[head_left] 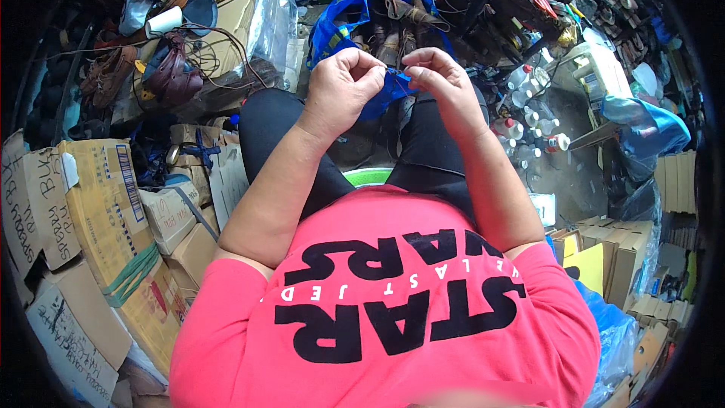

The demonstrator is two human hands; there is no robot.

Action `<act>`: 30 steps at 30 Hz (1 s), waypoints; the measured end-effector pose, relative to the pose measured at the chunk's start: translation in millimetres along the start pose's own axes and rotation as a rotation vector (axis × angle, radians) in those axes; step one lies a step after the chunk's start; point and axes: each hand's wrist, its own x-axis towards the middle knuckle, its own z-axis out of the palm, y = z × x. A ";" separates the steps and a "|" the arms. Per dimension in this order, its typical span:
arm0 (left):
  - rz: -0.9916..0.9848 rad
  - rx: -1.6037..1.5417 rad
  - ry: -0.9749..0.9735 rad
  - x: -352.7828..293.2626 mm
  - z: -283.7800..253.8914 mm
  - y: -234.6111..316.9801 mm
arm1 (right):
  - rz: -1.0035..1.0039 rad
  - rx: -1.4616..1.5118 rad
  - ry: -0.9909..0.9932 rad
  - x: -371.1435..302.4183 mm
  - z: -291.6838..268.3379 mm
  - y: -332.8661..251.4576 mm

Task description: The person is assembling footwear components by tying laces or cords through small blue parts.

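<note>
Both hands are raised in front of my knees, fingertips close together. My left hand [347,92] is closed in a pinch, thumb against forefinger. My right hand [444,85] also pinches, its fingertips turned toward the left ones. Something very thin seems to run across the small gap between them, too fine to name. Just beyond and below the hands lies a blue plastic bag [330,32], its mouth spread wide. Several brown, worn-looking pieces [389,49] sit in the bag, partly hidden by my hands.
Cardboard boxes [94,208] are stacked at my left. A dark red leather piece [174,74] and a white cup-like thing [165,23] lie at the far left. Several small bottles [521,132] and a white jug [600,75] stand on the right. A cluttered bench [513,15] is at the far right.
</note>
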 end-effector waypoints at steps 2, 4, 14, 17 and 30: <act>-0.035 -0.046 -0.005 0.2 -0.2 1.2 | -0.005 -0.052 -0.017 -4.2 6.9 -2.8; -0.047 0.006 -0.017 -0.3 -0.6 2.0 | -0.003 -0.204 -0.034 -5.4 10.3 -5.2; -0.096 -0.239 -0.029 0.6 -2.8 4.1 | 0.051 -0.059 -0.012 0.0 7.8 4.9; -0.074 -0.150 -0.035 -0.3 -1.9 0.3 | 0.064 -0.052 -0.010 -0.7 9.9 2.1; -0.062 -0.168 -0.040 0.8 -2.3 -2.7 | 0.044 0.007 -0.029 -0.8 8.3 3.0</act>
